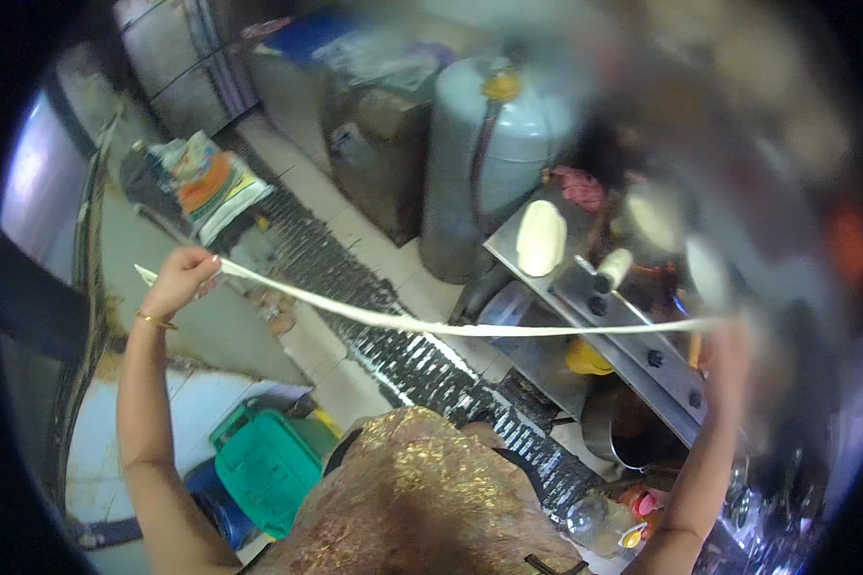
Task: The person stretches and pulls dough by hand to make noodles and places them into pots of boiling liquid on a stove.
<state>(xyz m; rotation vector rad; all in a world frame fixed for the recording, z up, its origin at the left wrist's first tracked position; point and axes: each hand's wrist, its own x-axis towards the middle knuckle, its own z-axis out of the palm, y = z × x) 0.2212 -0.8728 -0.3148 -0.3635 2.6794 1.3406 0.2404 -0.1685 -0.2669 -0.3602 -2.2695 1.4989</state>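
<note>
A long pale strip, apparently dough (431,327), hangs in a shallow sag between my two raised hands. My left hand (180,279) pinches it near one end with thumb and fingers, and a short pointed tail shows beyond the wrist. At the far right, my right hand (730,352) holds the other end; a haze over the picture hides its fingers. The strip passes above the floor and crosses over the front of a steel stove (622,334). On the stove's corner lies a white oblong piece (541,238), which looks like dough.
A grey gas cylinder (467,165) stands beyond the stove. Black slatted matting (403,345) runs along the tiled floor. A green plastic bin (270,467) is at lower left, a printed sack (212,187) at upper left. A metal pot (600,431) and plastic bottles (593,521) sit lower right.
</note>
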